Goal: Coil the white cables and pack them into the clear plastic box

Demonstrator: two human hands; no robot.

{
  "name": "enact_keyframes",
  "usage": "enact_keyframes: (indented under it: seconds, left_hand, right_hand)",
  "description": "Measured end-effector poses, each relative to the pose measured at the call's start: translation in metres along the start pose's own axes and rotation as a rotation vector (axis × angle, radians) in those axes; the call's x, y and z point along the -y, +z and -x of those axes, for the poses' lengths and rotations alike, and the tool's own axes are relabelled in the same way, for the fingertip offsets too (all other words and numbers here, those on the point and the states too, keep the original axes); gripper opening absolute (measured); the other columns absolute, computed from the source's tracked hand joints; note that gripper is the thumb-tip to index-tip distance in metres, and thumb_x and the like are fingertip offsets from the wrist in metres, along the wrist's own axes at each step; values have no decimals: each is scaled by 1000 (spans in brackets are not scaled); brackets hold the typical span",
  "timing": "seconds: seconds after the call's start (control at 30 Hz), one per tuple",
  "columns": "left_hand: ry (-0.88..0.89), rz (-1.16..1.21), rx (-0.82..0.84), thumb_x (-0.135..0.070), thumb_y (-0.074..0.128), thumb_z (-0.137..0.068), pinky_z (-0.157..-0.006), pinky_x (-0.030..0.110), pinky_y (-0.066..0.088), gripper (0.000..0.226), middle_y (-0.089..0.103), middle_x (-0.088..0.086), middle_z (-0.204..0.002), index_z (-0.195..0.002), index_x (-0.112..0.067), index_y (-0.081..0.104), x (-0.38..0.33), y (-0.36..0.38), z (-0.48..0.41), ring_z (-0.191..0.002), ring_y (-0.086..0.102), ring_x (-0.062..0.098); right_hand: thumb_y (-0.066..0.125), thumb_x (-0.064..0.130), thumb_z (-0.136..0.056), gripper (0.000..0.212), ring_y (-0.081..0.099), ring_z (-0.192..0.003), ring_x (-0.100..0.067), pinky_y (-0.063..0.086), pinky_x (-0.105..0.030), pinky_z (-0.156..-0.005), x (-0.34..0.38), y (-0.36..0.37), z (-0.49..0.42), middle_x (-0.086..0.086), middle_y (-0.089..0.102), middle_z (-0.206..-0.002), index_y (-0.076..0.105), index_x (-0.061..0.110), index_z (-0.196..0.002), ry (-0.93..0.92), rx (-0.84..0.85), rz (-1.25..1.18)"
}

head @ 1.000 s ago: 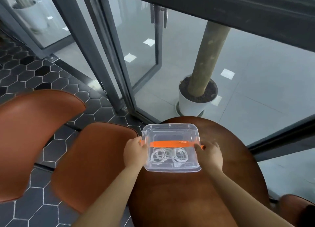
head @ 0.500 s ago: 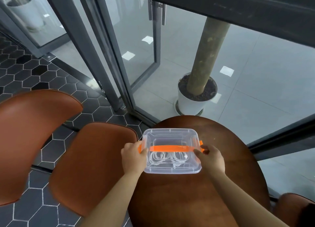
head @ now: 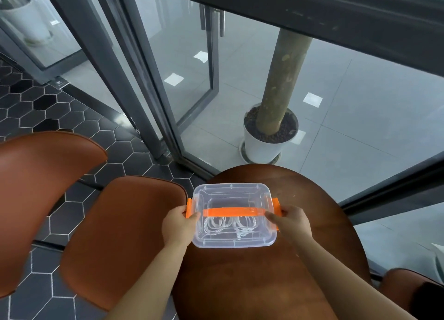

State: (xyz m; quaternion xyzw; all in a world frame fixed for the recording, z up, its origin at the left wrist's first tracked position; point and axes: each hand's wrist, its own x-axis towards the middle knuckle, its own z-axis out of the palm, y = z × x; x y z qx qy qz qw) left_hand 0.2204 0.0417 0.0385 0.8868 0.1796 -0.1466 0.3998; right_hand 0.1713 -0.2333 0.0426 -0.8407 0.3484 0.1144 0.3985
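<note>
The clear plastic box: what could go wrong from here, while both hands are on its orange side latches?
1. The clear plastic box sits at the left edge of the table; an uneven push from the left hand or right hand might slide it toward the chair.
2. The left latch and right latch look flared out, perhaps unsnapped; lifting by the handle now might spill the white cables.

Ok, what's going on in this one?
A person is closing up the clear plastic box on the round wooden table. The lid is on and the coiled white cables lie inside. The left hand grips the orange left latch and the right hand the right latch. Both latches look flared out, probably not yet snapped down.
</note>
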Motion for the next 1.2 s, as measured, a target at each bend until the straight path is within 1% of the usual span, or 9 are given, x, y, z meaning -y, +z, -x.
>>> enact_keyframes:
  seconds: [0.13, 0.2, 0.3, 0.4, 0.57, 0.7, 0.93, 1.07, 1.2]
  left_hand:
    - [122, -165, -127, -29, 66, -94, -53, 20, 39, 19, 63, -4, -69, -78, -19, 68, -5, 6, 12, -63, 59, 12]
    - [160, -250, -158, -27, 64, -95, -51, 20, 35, 24, 59, -3, -68, -73, -17, 64, -6, 7, 14, -61, 55, 11]
    - [226, -401, -190, -22, 60, -96, -52, 25, 39, 25, 57, 0, -71, -72, -14, 61, -10, 7, 15, -61, 55, 16]
    - [224, -483, -194, -21, 57, -98, -54, 22, 38, 18, 61, 1, -80, -85, -12, 65, -19, 8, 22, -65, 57, 15]
    - [187, -508, -165, -23, 58, -98, -52, 17, 38, 16, 63, 1, -85, -95, -11, 68, -25, 8, 26, -66, 58, 13]
    - [164, -541, -135, -22, 55, -98, -49, 16, 32, 16, 64, 3, -92, -99, -10, 66, -30, 8, 30, -68, 54, 12]
    - [144, -482, -55, -29, 54, -98, -69, 24, 58, 27, 64, 4, -108, -117, -12, 60, -24, 6, 41, -84, 67, 18]
    - [235, -607, -77, -42, 54, -97, -81, 25, 56, 66, 56, 6, -134, -152, -14, 31, -17, 0, 51, -109, 66, 19]
    - [361, -816, -164, -47, 56, -93, -100, 39, 51, 72, 48, 10, -144, -151, -17, 27, -21, -8, 64, -128, 52, 27]
  right_hand:
    - [76, 44, -79, 27, 65, -63, -15, 55, -30, -61, 3, 4, 2, 4, 67, -68, 64, 20, -75, -59, -57, 125]
    - [75, 45, -79, 27, 63, -63, -14, 55, -30, -62, 4, 5, 4, 5, 65, -69, 63, 21, -76, -82, -82, 162]
    - [73, 46, -82, 28, 62, -69, -14, 55, -30, -66, 3, 9, 6, 5, 65, -79, 68, 19, -89, -121, -130, 198]
    - [71, 40, -87, 29, 59, -74, -15, 48, -26, -68, 7, 12, 12, 5, 62, -87, 70, 17, -105, -149, -172, 202]
    - [68, 30, -92, 16, 57, -71, -17, 50, -28, -65, 11, 15, 20, 3, 56, -84, 69, 14, -93, -176, -203, 239]
    - [69, 11, -88, 3, 57, -79, -23, 51, -31, -61, 14, 25, 22, -2, 58, -88, 69, 7, -89, -263, -267, 360]
    - [66, 17, -92, 19, 63, -94, -23, 60, -36, -78, 13, 16, 16, -4, 64, -110, 66, 12, -111, -308, -211, 403]
    - [64, 32, -94, 33, 63, -106, -24, 58, -39, -91, 22, 4, 20, -4, 63, -122, 59, 16, -123, -278, -157, 405]
    - [58, 37, -98, 46, 51, -126, -27, 49, -39, -101, 38, -13, 40, -5, 54, -137, 48, 18, -139, -420, -96, 498]
